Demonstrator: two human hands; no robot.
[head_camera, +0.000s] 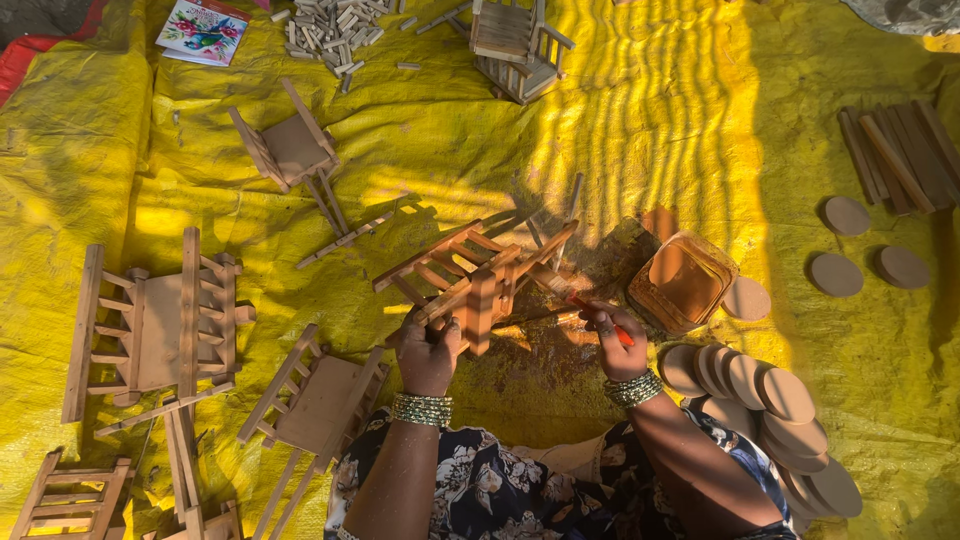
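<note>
My left hand (427, 350) grips a small wooden slatted chair frame (470, 268), holding it tilted above the yellow sheet. My right hand (612, 338) holds a red-handled paintbrush (585, 302) whose bristles touch the frame's right side. Both wrists wear green beaded bangles. Just right of the brush sits a square tub of brown stain (685, 282).
A yellow tarp (640, 120) covers the floor. Several unfinished wooden miniature chairs (160, 325) lie at left and top. Round wooden discs (770, 395) overlap at right, with more discs (835, 273) and dark slats (900, 155) beyond. Small wood sticks (335, 30) pile at top.
</note>
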